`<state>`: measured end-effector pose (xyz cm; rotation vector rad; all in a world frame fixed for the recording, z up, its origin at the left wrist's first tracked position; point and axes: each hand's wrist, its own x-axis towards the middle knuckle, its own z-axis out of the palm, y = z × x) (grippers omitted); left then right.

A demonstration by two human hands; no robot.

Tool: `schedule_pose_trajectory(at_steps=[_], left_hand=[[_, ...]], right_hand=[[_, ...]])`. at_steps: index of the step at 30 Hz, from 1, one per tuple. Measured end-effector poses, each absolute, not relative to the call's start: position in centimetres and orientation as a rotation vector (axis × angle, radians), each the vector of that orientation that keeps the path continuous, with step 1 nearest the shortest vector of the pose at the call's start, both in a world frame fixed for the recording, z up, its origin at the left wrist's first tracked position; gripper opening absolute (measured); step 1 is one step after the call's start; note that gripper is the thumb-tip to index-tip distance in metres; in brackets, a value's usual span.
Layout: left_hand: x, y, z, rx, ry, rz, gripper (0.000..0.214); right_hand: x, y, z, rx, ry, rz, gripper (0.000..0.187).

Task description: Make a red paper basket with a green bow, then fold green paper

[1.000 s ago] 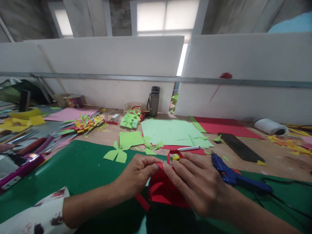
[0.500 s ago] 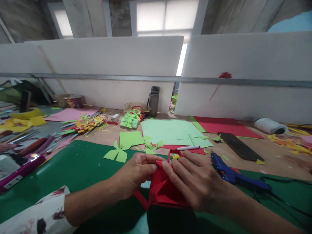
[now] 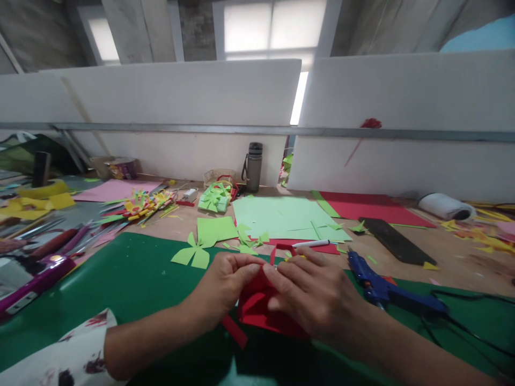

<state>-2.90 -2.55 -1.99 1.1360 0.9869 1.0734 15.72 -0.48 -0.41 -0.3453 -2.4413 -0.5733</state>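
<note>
A small red paper bag (image 3: 267, 311) with a strip handle is held between both hands above the green mat (image 3: 92, 284). My left hand (image 3: 227, 284) pinches its upper left edge between thumb and fingers. My right hand (image 3: 314, 297) grips the top from the other side, its fingers covering much of the opening. A bit of yellow shows by the right fingertips, too small to name. Beneath the left hand lies a red paper strip (image 3: 234, 331). Just beyond the hands are a green paper flower cutout (image 3: 193, 251) and a white marker (image 3: 311, 243).
A blue glue gun (image 3: 392, 292) with a black cord lies right of my hand, near a dark phone (image 3: 396, 241). Pale green sheets (image 3: 281, 217) and a grey bottle (image 3: 253, 169) are further back. Tools and a purple power strip (image 3: 36, 284) lie left.
The red bag has tilted and shifted slightly left between my hands. My right hand has moved a little left with it, and both hands keep hold.
</note>
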Motion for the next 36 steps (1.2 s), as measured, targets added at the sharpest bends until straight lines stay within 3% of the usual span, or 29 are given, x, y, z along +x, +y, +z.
schedule_pose_trajectory(at_steps=[3, 6, 13, 26, 36], left_hand=[[-3.1, -2.8, -1.6, 1.330, 1.079, 1.164, 0.027], [-3.2, -3.1, -1.4, 1.498, 1.106, 1.213, 0.025], [-2.9, -3.7, -1.3, 1.648, 1.103, 1.218, 0.021], [-3.0, -3.4, -1.6, 1.833, 1.123, 1.143, 0.019], [-2.8, -2.3, -0.8, 2.179, 1.010, 1.193, 0.013]], right_hand=[[15.7, -0.7, 0.0, -0.577, -2.311, -0.195, 0.038], [15.7, -0.7, 0.4, -0.747, -2.322, -0.040, 0.027], [15.6, -0.7, 0.1, -0.802, -2.332, 0.006, 0.021], [15.2, -1.3, 0.3, -0.747, -2.273, -0.127, 0.036], [15.7, -0.9, 0.5, -0.736, -2.325, -0.117, 0.030]])
